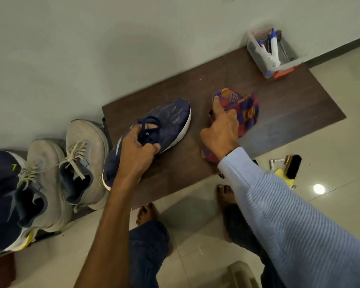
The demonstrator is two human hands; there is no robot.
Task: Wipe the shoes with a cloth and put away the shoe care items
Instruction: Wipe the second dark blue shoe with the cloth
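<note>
A navy blue shoe (166, 121) with a white sole lies on the dark brown table (279, 104), toe pointing away from me. My left hand (136, 152) grips it at the laces and tongue. To its right lies a red, purple and orange checked cloth (243, 109), bunched on the tabletop. My right hand (221, 129) rests on top of the cloth, the index finger stretched forward and the other fingers curled into the fabric.
Two grey shoes (71, 163) and another navy shoe (2, 194) stand in a row at the left. A clear box (270, 53) with bottles sits at the table's far corner. A black brush (292, 166), a yellow cloth and small tubes lie on the tiled floor at the right. My bare feet stand below the table edge.
</note>
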